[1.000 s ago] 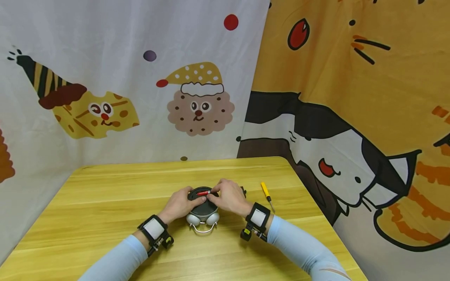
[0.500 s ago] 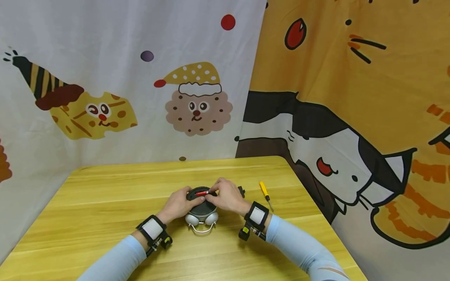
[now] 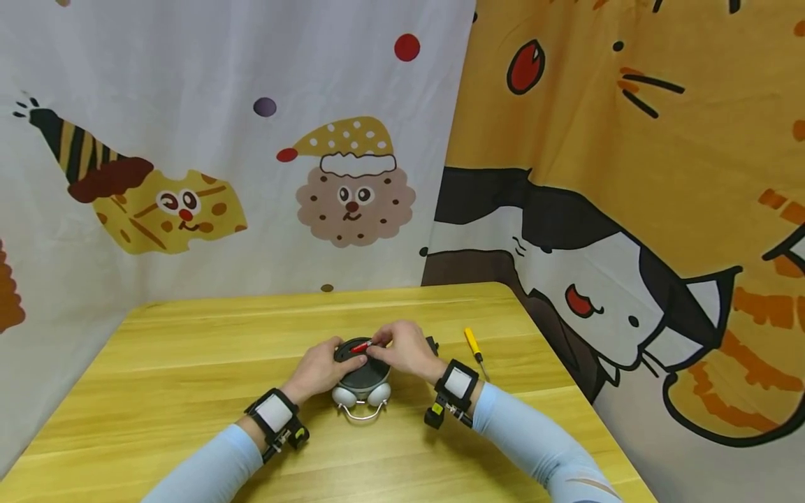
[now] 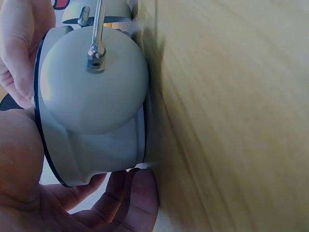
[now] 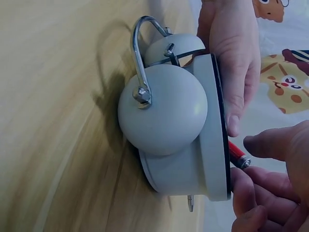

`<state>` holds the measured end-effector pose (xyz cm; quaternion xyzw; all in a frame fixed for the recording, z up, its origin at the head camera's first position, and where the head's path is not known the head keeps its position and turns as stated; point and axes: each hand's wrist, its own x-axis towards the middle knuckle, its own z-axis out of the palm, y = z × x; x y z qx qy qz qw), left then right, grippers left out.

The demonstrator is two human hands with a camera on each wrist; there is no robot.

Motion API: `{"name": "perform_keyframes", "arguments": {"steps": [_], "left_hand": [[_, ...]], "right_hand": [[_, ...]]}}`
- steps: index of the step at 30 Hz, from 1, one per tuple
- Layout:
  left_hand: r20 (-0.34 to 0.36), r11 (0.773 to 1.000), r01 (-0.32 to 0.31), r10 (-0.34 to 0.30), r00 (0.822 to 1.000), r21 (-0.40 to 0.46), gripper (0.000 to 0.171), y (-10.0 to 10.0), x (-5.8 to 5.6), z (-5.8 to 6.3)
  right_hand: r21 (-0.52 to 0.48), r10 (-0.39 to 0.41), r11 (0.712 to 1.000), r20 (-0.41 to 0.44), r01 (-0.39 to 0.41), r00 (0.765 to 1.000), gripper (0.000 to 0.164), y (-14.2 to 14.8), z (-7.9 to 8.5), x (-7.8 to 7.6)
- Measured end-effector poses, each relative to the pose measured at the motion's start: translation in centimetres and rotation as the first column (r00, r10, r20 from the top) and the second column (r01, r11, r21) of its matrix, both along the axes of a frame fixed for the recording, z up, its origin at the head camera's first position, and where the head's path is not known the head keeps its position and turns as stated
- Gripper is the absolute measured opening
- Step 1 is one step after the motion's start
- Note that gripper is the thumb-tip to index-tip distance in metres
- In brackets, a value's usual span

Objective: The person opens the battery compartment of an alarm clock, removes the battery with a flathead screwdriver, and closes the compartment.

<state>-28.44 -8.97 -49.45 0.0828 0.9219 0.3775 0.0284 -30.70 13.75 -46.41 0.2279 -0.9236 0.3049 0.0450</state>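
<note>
A twin-bell alarm clock (image 3: 365,378) lies face down on the table, its black back up and its two pale bells and metal handle toward me. My left hand (image 3: 317,367) grips its left side, with the thumb on the back and the fingers curled round the body. At the clock's back is a red battery (image 3: 360,347), tilted with its right end raised. My right hand (image 3: 407,349) pinches that end between thumb and fingers. In the right wrist view the metal end of the battery (image 5: 238,155) shows between them. The battery's far end is hidden there.
A yellow-handled screwdriver (image 3: 474,344) lies on the wooden table (image 3: 220,342) to the right of my right hand. Just behind that hand sits a small black piece (image 3: 432,345), partly hidden. A printed curtain (image 3: 251,265) hangs beyond the table's back edge.
The red battery has gone from lying nearly level to a steeper tilt, its right end higher in my right hand. My left hand and the clock stay in place.
</note>
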Motion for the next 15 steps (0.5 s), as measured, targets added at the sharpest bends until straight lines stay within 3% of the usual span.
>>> {"name": "perform_keyframes", "arguments": {"steps": [15], "left_hand": [[0.007,1.0,-0.004,0.004,1.0,-0.005,0.054,0.1,-0.1,-0.1]], "right_hand": [[-0.044,-0.038,0.998,0.03,0.039,0.999,0.019,-0.7,-0.2,-1.3]]}}
